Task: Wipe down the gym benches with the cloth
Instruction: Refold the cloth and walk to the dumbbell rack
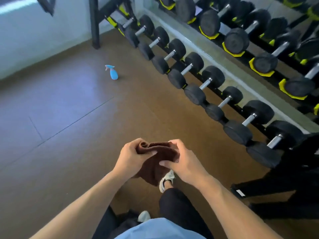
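Observation:
A brown cloth (155, 163) is folded between both hands at chest height, low in the middle of the head view. My left hand (133, 157) grips its left fold with the thumb on top. My right hand (181, 161) pinches its right edge, thumb pressed on the fabric. The cloth's lower part hangs down over my white shoe. No bench top shows plainly; a black frame (284, 183) stands at the right.
A blue spray bottle (113, 73) stands on the brown floor (69, 135) ahead to the left. A long rack of black dumbbells (195, 94) runs diagonally along the right. A black upright post (94, 23) stands at the back by the pale wall.

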`<action>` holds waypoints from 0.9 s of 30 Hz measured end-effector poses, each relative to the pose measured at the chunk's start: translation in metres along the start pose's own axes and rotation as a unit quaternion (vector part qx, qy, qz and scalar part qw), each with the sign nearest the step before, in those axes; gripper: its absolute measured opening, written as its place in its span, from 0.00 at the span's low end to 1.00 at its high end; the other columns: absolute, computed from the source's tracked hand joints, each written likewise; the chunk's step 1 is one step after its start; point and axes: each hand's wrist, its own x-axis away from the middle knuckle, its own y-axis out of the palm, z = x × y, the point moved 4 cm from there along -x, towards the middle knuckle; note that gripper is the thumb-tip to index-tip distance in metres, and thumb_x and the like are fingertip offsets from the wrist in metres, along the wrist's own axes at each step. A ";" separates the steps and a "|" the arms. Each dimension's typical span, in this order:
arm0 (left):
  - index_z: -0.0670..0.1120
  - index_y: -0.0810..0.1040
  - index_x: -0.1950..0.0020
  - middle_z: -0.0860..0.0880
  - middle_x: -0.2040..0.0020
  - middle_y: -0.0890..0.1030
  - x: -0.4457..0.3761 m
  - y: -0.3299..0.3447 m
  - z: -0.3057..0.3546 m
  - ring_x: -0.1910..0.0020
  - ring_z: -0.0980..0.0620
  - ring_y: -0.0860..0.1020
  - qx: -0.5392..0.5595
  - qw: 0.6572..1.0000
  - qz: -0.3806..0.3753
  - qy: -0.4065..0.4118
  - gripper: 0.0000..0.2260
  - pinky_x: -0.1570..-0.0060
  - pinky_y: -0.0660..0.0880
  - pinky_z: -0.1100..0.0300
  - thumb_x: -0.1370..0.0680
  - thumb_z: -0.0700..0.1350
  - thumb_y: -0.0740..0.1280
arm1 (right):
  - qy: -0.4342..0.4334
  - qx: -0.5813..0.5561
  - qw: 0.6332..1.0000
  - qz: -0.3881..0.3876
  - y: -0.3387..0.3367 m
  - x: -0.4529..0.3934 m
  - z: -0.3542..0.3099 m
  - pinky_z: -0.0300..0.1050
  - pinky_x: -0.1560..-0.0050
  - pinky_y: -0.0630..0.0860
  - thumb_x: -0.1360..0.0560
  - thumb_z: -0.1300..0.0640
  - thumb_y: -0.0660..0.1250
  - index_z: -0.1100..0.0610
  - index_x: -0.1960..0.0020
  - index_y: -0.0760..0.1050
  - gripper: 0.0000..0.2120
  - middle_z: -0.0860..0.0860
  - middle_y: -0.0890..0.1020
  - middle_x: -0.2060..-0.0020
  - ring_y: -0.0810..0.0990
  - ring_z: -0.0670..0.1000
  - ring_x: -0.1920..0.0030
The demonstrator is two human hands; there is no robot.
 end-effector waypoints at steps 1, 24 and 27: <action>0.48 0.81 0.59 0.49 0.65 0.83 -0.016 -0.004 0.004 0.66 0.53 0.78 0.015 1.000 0.009 -0.016 0.08 0.63 0.77 0.59 0.28 0.46 0.79 | -0.012 -0.005 1.000 -0.022 -0.009 -0.019 -0.004 0.48 0.34 0.80 0.25 0.46 0.77 0.32 0.26 0.64 0.33 0.42 0.84 0.38 0.84 0.45 0.39; 0.54 0.83 0.49 0.52 0.55 0.85 -0.261 -0.099 0.085 0.57 0.57 0.82 0.102 0.992 -0.044 -0.063 0.07 0.55 0.77 0.64 0.18 0.53 0.66 | 0.000 -0.123 0.954 -0.273 -0.125 -0.339 -0.165 0.28 0.51 0.76 0.16 0.58 0.65 0.63 0.33 0.75 0.15 0.55 0.85 0.44 0.84 0.38 0.50; 0.55 0.83 0.52 0.54 0.59 0.85 -0.296 -0.128 0.071 0.59 0.58 0.81 0.126 0.990 0.003 -0.068 0.06 0.57 0.76 0.66 0.18 0.52 0.67 | -0.012 -0.119 0.953 -0.277 -0.120 -0.379 -0.187 0.33 0.46 0.78 0.19 0.60 0.69 0.66 0.33 0.73 0.17 0.56 0.85 0.45 0.84 0.45 0.46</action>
